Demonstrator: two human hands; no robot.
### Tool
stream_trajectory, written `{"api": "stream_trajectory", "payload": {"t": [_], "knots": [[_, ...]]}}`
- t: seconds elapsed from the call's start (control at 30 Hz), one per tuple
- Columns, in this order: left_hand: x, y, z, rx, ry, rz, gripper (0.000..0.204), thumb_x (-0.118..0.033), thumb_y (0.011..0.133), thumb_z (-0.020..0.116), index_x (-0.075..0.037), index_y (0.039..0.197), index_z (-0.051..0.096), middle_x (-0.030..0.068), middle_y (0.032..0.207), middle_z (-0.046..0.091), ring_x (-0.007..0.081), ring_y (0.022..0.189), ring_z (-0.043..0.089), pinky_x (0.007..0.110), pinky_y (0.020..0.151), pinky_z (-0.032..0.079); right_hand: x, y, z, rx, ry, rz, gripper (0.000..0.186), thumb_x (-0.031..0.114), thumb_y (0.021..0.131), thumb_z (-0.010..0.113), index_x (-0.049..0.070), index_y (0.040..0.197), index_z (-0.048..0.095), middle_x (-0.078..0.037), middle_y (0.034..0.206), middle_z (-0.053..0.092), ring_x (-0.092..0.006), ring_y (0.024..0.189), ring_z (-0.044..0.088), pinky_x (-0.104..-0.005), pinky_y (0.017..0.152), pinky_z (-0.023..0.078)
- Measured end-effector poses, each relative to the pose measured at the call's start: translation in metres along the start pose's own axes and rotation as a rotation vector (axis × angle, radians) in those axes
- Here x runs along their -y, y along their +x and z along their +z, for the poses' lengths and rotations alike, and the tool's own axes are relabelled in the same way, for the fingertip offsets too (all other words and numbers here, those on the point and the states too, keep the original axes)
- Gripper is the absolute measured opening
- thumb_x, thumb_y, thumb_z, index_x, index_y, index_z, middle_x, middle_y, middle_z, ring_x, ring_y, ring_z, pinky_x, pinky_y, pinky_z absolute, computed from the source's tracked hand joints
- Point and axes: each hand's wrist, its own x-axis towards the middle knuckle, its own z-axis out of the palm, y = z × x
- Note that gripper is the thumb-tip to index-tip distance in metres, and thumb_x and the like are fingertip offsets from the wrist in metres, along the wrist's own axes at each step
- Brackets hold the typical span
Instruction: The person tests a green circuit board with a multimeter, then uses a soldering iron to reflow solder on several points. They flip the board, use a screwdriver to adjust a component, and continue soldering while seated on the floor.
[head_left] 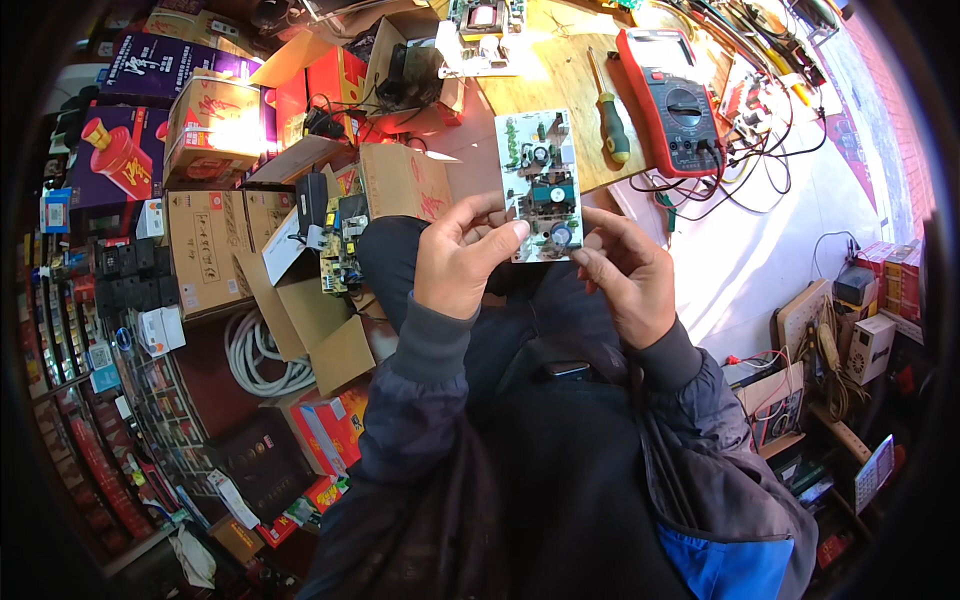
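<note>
My left hand [465, 255] grips the lower left edge of an upright-held white circuit board [540, 180] with capacitors and other parts, thumb on its face. My right hand [625, 280] pinches the board's lower right corner. Beyond it, a wooden board [540, 70] bears a yellow-and-green handled screwdriver [613, 130] and a red digital multimeter [670, 100] with leads plugged in. Another circuit board [482, 35] with a transformer lies at the top.
Cardboard boxes [210, 240], a second group of circuit boards [345, 245] and a coiled white cable [265, 355] crowd the left. A white surface [770, 220] extends right, with tools and wires [770, 50] above and assorted electronic items [865, 350] lower right.
</note>
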Motion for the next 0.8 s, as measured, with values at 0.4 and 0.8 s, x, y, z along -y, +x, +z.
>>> {"api": "stream_trajectory", "payload": {"t": [0.4, 0.8], "knots": [[-0.003, 0.0, 0.005, -0.017, -0.045, -0.031, 0.043, -0.014, 0.092, 0.078, 0.009, 0.125, 0.061, 0.0093, 0.105, 0.07, 0.0101, 0.089, 0.067, 0.025, 0.08, 0.056, 0.004, 0.004, -0.003, 0.018, 0.102, 0.087, 0.045, 0.001, 0.094, 0.072, -0.007, 0.136, 0.06, -0.003, 0.09, 0.064, -0.0094, 0.076, 0.062, -0.023, 0.064, 0.05], [0.015, 0.016, 0.0, 0.084, -0.074, 0.052, 0.034, -0.01, 0.092, 0.068, 0.008, 0.12, 0.065, 0.0125, 0.11, 0.071, 0.0165, 0.097, 0.067, 0.031, 0.091, 0.054, 0.01, 0.004, -0.014, -0.042, -0.121, -0.026, 0.037, 0.006, 0.093, 0.072, 0.0, 0.129, 0.066, -0.003, 0.097, 0.066, -0.0108, 0.085, 0.062, -0.0287, 0.077, 0.053]]}}
